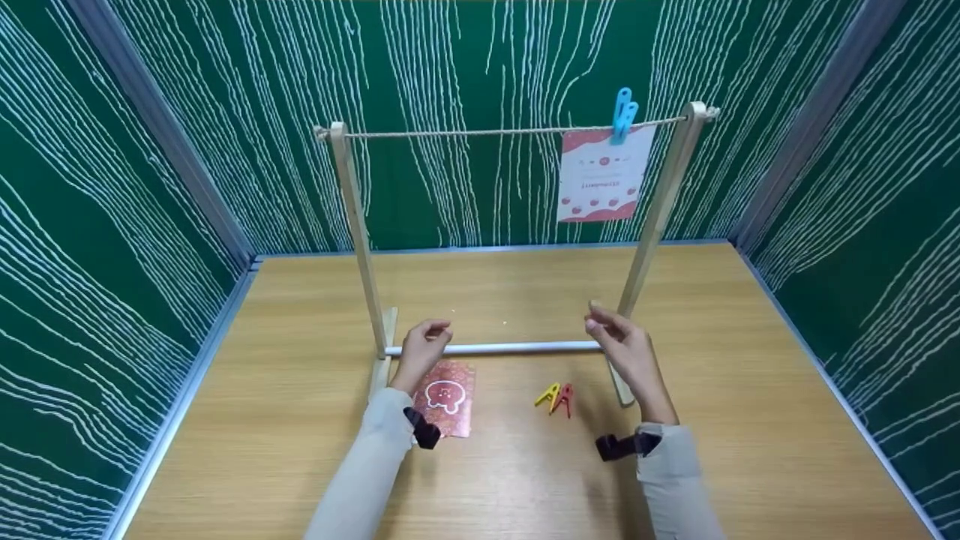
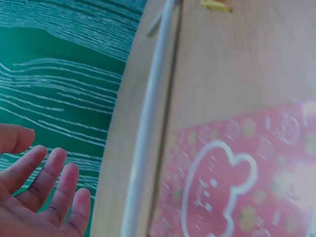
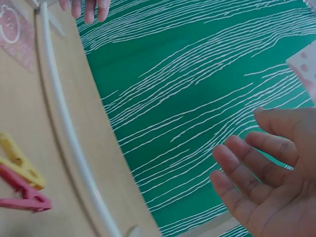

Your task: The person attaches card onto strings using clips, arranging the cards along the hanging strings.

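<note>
My left hand (image 1: 424, 349) hovers above the left end of the rack's lower bar, fingers loosely bent around nothing. Partly under that forearm lies a pink card (image 1: 452, 401) with a white-outlined bear face; the left wrist view shows it larger. Over by the right post, my right hand (image 1: 628, 358) is raised with relaxed, slightly curved fingers and an empty palm. A yellow clothespin (image 1: 547, 394) and a red clothespin (image 1: 564, 401) lie touching on the table between the hands. A blue clothespin (image 1: 623, 118) fastens a white and pink card (image 1: 604, 176) to the rope (image 1: 465, 133).
The wooden rack has a left post (image 1: 355, 232), a right post (image 1: 664, 202) and a white lower bar (image 1: 517, 348). It stands on a wood-grain table (image 1: 262, 420). Green walls (image 1: 480, 202) with white lines rise behind and at both sides.
</note>
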`<act>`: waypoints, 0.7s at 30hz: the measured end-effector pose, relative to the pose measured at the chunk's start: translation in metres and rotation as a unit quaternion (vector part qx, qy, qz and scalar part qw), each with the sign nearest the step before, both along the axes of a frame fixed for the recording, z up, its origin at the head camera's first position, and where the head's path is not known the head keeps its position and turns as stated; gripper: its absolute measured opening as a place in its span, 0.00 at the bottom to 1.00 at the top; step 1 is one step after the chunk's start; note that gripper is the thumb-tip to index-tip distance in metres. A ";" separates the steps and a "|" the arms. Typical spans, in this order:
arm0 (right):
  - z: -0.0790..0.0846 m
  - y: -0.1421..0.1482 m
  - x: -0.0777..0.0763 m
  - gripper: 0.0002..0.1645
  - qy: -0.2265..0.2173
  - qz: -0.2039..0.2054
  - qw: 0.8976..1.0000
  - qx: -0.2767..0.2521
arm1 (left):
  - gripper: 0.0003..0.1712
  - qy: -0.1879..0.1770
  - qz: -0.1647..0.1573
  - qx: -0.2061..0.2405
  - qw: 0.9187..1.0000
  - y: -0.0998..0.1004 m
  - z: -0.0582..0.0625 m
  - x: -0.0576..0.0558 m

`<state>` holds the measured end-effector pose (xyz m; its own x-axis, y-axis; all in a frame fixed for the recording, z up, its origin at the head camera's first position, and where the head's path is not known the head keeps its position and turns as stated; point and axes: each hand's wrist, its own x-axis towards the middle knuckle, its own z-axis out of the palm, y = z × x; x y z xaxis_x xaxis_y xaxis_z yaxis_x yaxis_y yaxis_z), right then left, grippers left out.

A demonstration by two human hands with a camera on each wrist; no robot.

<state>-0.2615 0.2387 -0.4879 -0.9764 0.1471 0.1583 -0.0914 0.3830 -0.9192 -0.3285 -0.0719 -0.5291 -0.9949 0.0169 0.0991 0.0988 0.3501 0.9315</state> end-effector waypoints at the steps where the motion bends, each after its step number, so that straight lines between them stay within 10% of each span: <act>1: -0.004 -0.001 0.001 0.27 -0.008 0.002 1.000 0.003 | 0.16 -0.009 0.006 -0.003 1.000 -0.002 -0.003 0.001; 21: -0.059 -0.012 0.015 0.24 -0.119 0.007 0.993 0.013 | 0.22 -0.131 0.056 -0.025 0.989 -0.036 -0.049 0.013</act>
